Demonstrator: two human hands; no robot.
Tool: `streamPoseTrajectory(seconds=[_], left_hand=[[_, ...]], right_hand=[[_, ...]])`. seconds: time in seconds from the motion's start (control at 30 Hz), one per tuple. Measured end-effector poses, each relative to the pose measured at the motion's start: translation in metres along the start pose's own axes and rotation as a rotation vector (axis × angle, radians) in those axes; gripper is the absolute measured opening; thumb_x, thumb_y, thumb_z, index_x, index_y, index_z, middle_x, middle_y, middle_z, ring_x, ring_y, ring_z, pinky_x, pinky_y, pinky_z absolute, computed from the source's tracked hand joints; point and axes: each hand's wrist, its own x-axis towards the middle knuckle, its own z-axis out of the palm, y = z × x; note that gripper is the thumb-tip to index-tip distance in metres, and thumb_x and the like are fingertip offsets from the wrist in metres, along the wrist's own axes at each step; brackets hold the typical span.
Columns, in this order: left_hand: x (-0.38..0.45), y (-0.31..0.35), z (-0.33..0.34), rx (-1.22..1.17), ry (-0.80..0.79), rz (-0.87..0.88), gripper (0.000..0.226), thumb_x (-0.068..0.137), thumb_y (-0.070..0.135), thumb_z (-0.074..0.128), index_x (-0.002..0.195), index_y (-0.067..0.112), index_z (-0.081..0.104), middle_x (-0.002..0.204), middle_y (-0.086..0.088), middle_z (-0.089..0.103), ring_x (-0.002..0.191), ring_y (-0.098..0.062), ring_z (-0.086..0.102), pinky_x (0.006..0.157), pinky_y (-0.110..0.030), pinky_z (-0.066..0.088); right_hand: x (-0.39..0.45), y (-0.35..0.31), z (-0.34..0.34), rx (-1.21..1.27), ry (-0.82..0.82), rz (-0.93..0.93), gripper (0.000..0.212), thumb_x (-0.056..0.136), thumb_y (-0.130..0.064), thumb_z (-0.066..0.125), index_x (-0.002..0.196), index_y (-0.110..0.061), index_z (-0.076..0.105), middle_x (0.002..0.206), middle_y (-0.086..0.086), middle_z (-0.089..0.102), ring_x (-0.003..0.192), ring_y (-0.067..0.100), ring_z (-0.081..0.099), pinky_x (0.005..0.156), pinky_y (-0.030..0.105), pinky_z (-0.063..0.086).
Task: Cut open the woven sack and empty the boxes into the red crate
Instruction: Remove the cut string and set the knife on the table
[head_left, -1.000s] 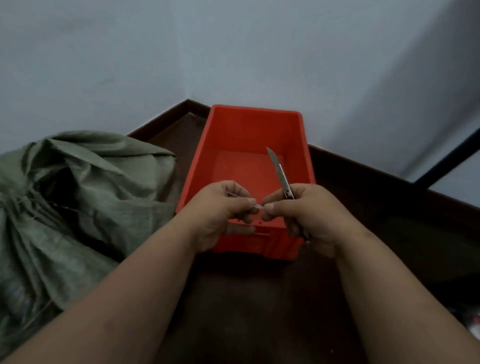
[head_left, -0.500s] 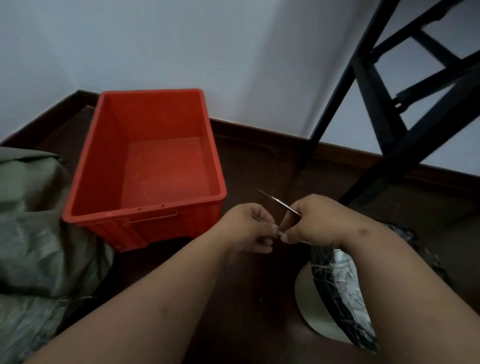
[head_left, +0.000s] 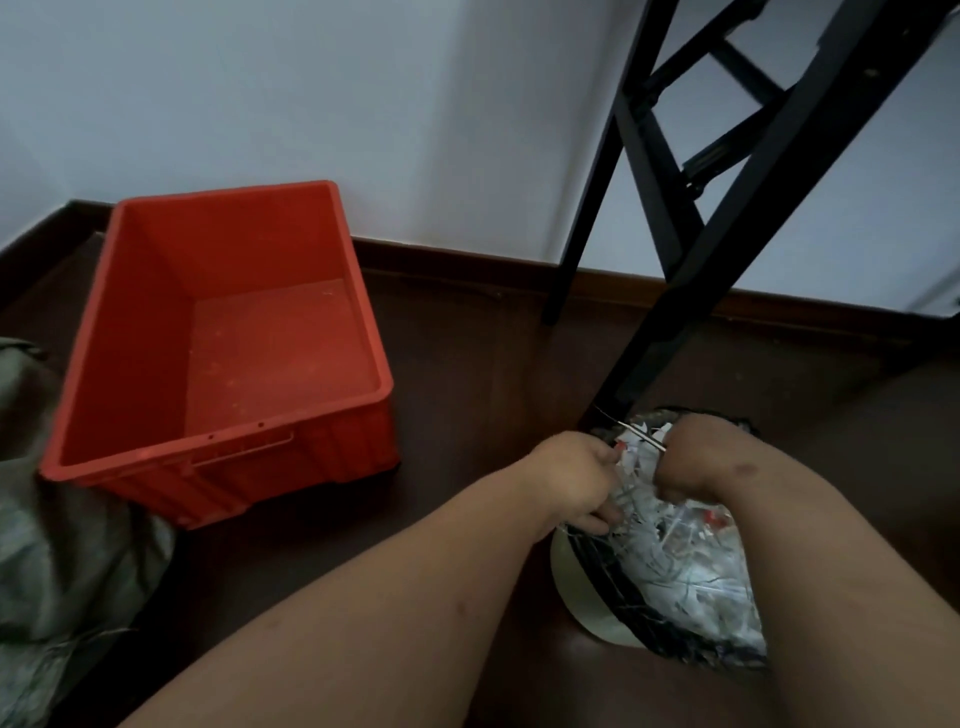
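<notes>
Over a wire wastebasket, the right hand grasps a knife while the left hand pinches a scrap, best dropped inside, blade pointed away.

The green sack runs off the left edge, most of it unseen. The right hand covers the knife handle (only the blade shows). Forearms hide part of the wire bin; its paper scraps blur together.
</notes>
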Motion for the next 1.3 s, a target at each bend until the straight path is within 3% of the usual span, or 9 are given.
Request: streamPoseTrajectory(seconds=[0.07, 0.13, 0.27, 0.43, 0.6, 0.73, 0.87, 1.1, 1.3], left_hand=[[-0.001, 0.001, 0.002, 0.017, -0.038, -0.034, 0.043, 0.103, 0.014, 0.035, 0.146, 0.014, 0.039, 0.140, -0.015, 0.051, 0.092, -0.028, 0.068, 0.077, -0.034, 0.056], [-0.003, 0.006, 0.000, -0.033, -0.050, -0.047, 0.041, 0.104, 0.017, 0.032, 0.143, 0.014, 0.042, 0.138, -0.008, 0.051, 0.072, -0.021, 0.062, 0.072, -0.034, 0.054], [-0.004, 0.007, -0.021, -0.066, 0.158, 0.059, 0.028, 0.100, 0.012, 0.042, 0.125, 0.009, 0.056, 0.111, -0.008, 0.064, 0.058, -0.017, 0.056, 0.058, -0.027, 0.052], [-0.020, 0.000, -0.071, -0.102, 0.408, 0.163, 0.017, 0.097, 0.011, 0.051, 0.085, 0.015, 0.062, 0.071, -0.004, 0.065, 0.055, -0.012, 0.056, 0.049, -0.022, 0.048], [-0.060, -0.015, -0.132, -0.180, 0.613, 0.211, 0.019, 0.097, 0.008, 0.050, 0.082, 0.015, 0.061, 0.068, -0.003, 0.061, 0.053, -0.012, 0.052, 0.053, -0.023, 0.043], [-0.101, -0.033, -0.182, -0.289, 0.753, 0.203, 0.017, 0.096, 0.010, 0.051, 0.085, 0.013, 0.064, 0.073, -0.005, 0.063, 0.057, -0.014, 0.053, 0.063, -0.028, 0.045], [-0.147, -0.048, -0.221, -0.345, 0.872, 0.218, 0.016, 0.097, 0.008, 0.049, 0.090, 0.009, 0.064, 0.073, -0.005, 0.061, 0.058, -0.014, 0.054, 0.058, -0.027, 0.046], [-0.206, -0.030, -0.260, -0.375, 1.003, 0.289, 0.018, 0.098, 0.005, 0.046, 0.085, 0.011, 0.058, 0.069, -0.005, 0.056, 0.053, -0.013, 0.048, 0.051, -0.022, 0.041], [-0.232, 0.054, -0.254, -0.298, 0.986, 0.448, 0.011, 0.093, 0.004, 0.052, 0.090, 0.007, 0.062, 0.071, -0.010, 0.061, 0.058, -0.017, 0.053, 0.052, -0.024, 0.043]], right_hand=[[0.001, 0.005, 0.000, -0.026, -0.023, 0.011, 0.013, 0.089, -0.020, 0.064, 0.087, -0.007, 0.067, 0.083, 0.006, 0.056, 0.077, 0.018, 0.053, 0.065, 0.024, 0.044], [0.002, 0.005, 0.000, -0.019, -0.030, 0.007, 0.019, 0.090, -0.021, 0.063, 0.097, -0.005, 0.069, 0.090, 0.008, 0.060, 0.084, 0.021, 0.058, 0.074, 0.028, 0.045], [0.006, -0.003, -0.007, 0.084, -0.019, -0.023, 0.027, 0.091, -0.019, 0.059, 0.065, -0.009, 0.056, 0.066, 0.004, 0.053, 0.058, 0.017, 0.050, 0.054, 0.026, 0.040], [-0.014, -0.039, -0.030, 0.260, 0.047, -0.237, 0.023, 0.092, -0.024, 0.055, 0.100, -0.004, 0.064, 0.078, 0.007, 0.056, 0.064, 0.020, 0.051, 0.049, 0.026, 0.036], [-0.031, -0.106, -0.044, 0.434, 0.086, -0.419, 0.024, 0.093, -0.014, 0.045, 0.107, -0.005, 0.062, 0.101, 0.015, 0.068, 0.076, 0.024, 0.056, 0.055, 0.027, 0.040], [-0.047, -0.163, -0.048, 0.778, 0.038, -0.566, 0.018, 0.097, -0.016, 0.048, 0.100, -0.008, 0.064, 0.077, 0.006, 0.064, 0.065, 0.018, 0.054, 0.064, 0.035, 0.046], [-0.071, -0.218, -0.055, 0.910, -0.017, -0.760, 0.017, 0.099, -0.024, 0.045, 0.102, -0.021, 0.061, 0.075, 0.007, 0.060, 0.059, 0.017, 0.052, 0.050, 0.030, 0.045], [-0.117, -0.278, -0.101, 0.795, 0.276, -1.004, 0.022, 0.096, -0.023, 0.048, 0.109, -0.033, 0.063, 0.075, -0.005, 0.060, 0.061, 0.013, 0.053, 0.063, 0.036, 0.048], [-0.159, -0.277, -0.160, 0.729, 0.489, -1.009, 0.019, 0.096, -0.023, 0.048, 0.113, -0.026, 0.057, 0.096, -0.004, 0.061, 0.072, 0.006, 0.053, 0.055, 0.014, 0.035]])
